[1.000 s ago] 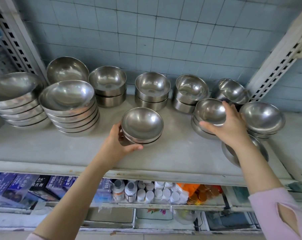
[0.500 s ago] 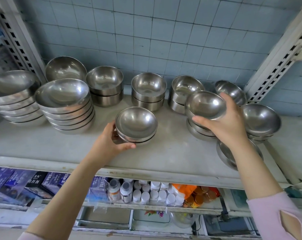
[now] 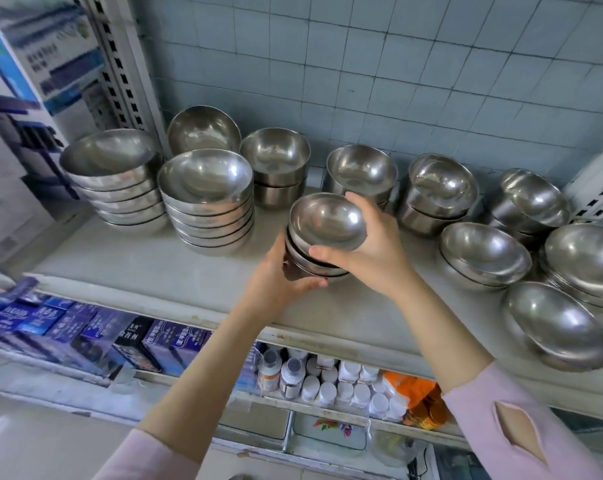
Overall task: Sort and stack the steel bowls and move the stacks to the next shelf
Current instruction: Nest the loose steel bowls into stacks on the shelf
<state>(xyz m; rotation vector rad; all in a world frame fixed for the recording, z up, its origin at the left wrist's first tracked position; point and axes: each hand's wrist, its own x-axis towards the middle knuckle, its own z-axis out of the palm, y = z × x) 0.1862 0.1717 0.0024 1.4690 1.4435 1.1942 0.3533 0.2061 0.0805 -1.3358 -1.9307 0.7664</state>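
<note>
Steel bowls in ten groups on pale shelf point(image 3: 147, 271): two tall stacks point(image 3: 208, 202) at left, middle stack point(image 3: 313, 261) gripped by left hand point(image 3: 279, 285); top bowl point(image 3: 327, 221) clasped by right hand point(image 3: 372, 251), fingers point(image 3: 365, 202) curled over rim. Grey tiled wall point(image 3: 397, 64) behind.

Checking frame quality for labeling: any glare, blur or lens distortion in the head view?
Head view: bright specular glare on the steel bowls, e.g. the top bowl held by the right hand; motion blur smears the blue boxes at the left edge; wide-angle distortion bows the shelf edge and uprights; centre stays sharp.
</note>
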